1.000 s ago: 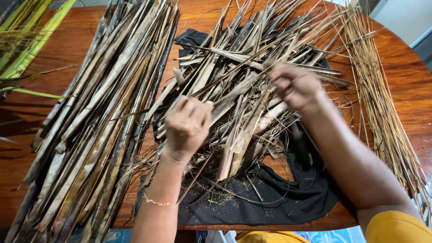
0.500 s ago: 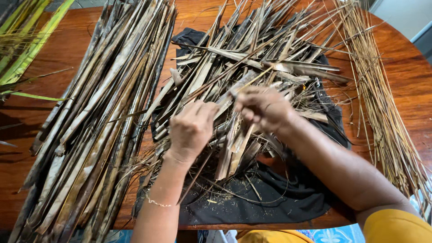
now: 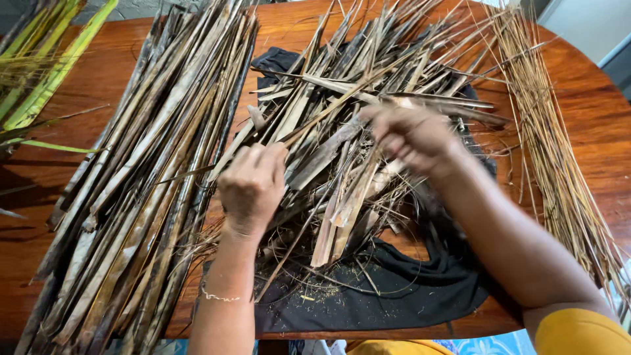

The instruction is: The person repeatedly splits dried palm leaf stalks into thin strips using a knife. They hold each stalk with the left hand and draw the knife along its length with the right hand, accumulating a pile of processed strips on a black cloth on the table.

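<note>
- While seen from the head view, at centre: left hand [image 3: 253,187], fingers curled shut, knuckles up, pressed onto the loose heap of dry leaf strips [image 3: 342,131] at the middle of the frame; cannot tell whether any strip is clamped inside the fist.
- Just right of centre: right hand [image 3: 414,135], blurred, fingers bent over the same heap, seemingly pinched on one long thin strip [image 3: 328,112] slanting from centre up toward the upper right; grip not fully clear.
- Hands apart, left lower and nearer, right higher and further out.
- Beneath the heap: black cloth [image 3: 394,296], spread across lower centre, dusted with small crumbs and fibres.
- Along the left half, from top centre to lower left: sorted bundle of long dry leaves [image 3: 131,197], laid parallel, just beside the left hand.
- At upper left corner: green leaves [image 3: 46,72], well apart from both hands.
- Down the right edge: sheaf of thin straw-coloured ribs [image 3: 559,171], near the right forearm.
- Under everything: round wooden table [image 3: 591,112], reddish brown.
- On the left wrist: thin bracelet [image 3: 217,296].
</note>
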